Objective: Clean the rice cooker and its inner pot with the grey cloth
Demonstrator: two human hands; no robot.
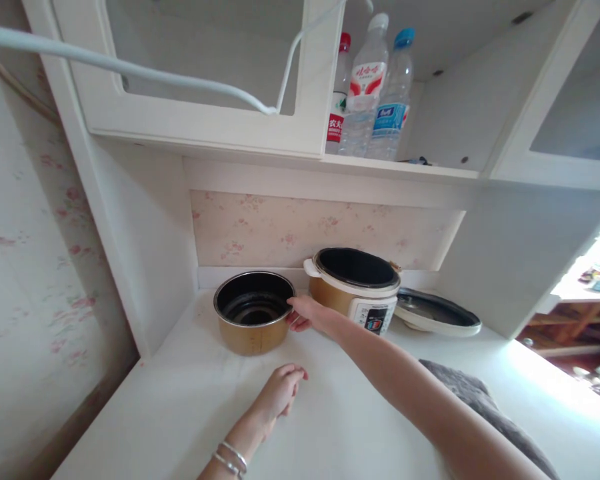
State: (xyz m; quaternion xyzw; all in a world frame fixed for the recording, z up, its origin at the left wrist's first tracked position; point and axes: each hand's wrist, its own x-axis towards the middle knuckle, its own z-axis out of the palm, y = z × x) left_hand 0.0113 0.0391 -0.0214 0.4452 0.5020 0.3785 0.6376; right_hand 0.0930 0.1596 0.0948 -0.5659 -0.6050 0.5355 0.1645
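My right hand (pixel 307 313) reaches forward and grips the right rim of a gold inner pot (pixel 253 313) with a black lining, thumb over the edge. The pot stands on the white counter (pixel 180 400), left of a gold and white rice cooker (pixel 355 287) with its lid off and its cavity bare. My left hand (pixel 280 390) rests on the counter in front of the pot, fingers loosely curled, holding nothing. Bracelets circle its wrist.
The cooker's lid (pixel 437 313) lies upside down to its right. A grey cloth (pixel 485 407) lies on the counter at right. Three water bottles (pixel 367 93) stand on the shelf above, beside a cabinet door (pixel 195 67). A white cable (pixel 130 67) hangs across.
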